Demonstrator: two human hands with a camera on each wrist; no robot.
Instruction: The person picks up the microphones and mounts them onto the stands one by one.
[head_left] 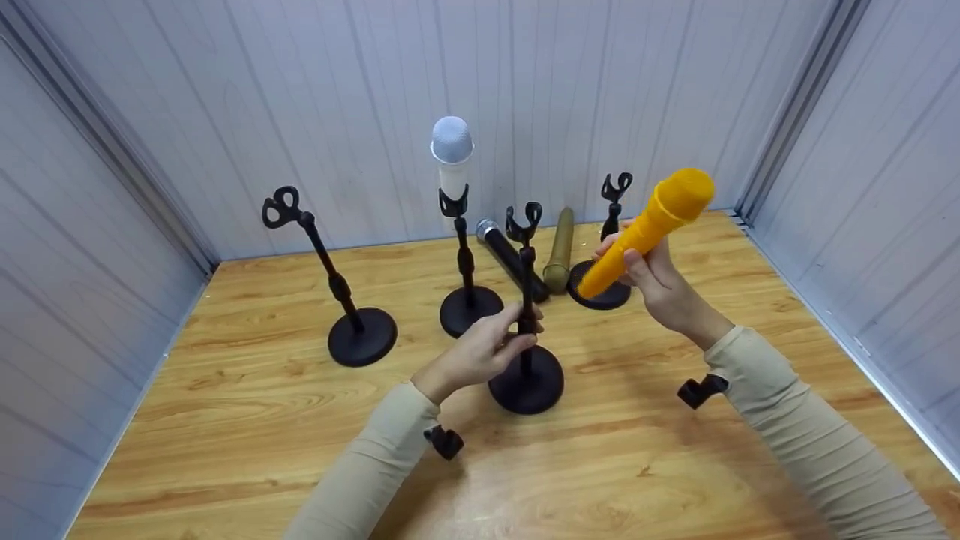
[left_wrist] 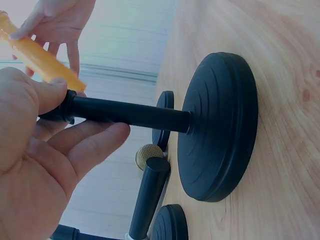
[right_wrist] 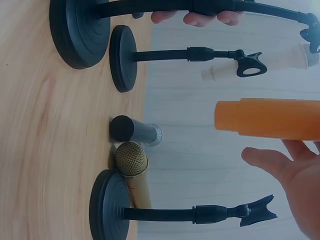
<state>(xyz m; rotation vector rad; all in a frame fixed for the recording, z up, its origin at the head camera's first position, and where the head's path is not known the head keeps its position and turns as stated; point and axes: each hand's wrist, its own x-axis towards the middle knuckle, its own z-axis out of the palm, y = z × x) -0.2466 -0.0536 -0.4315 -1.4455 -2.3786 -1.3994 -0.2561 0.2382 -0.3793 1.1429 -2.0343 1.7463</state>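
Observation:
My left hand (head_left: 476, 352) grips the pole of a black microphone stand (head_left: 526, 390) whose round base is on the table. In the left wrist view the thumb and fingers lie around the upper part of that pole (left_wrist: 132, 112). My right hand (head_left: 667, 292) holds a yellow-orange microphone (head_left: 641, 234) in the air, its head tilted up to the right. Its tail end points down to the left, toward the held stand. The forked clip (head_left: 524, 223) on top of this stand holds nothing. Behind it, a white microphone (head_left: 452, 142) stands upright in another stand's clip.
A black microphone (head_left: 510, 259) and a gold one (head_left: 559, 255) lie on the wooden table (head_left: 262, 420) near the back wall. One stand (head_left: 362, 336) with a bare clip is at the left, another (head_left: 604, 296) behind the right hand. Walls enclose the back and sides.

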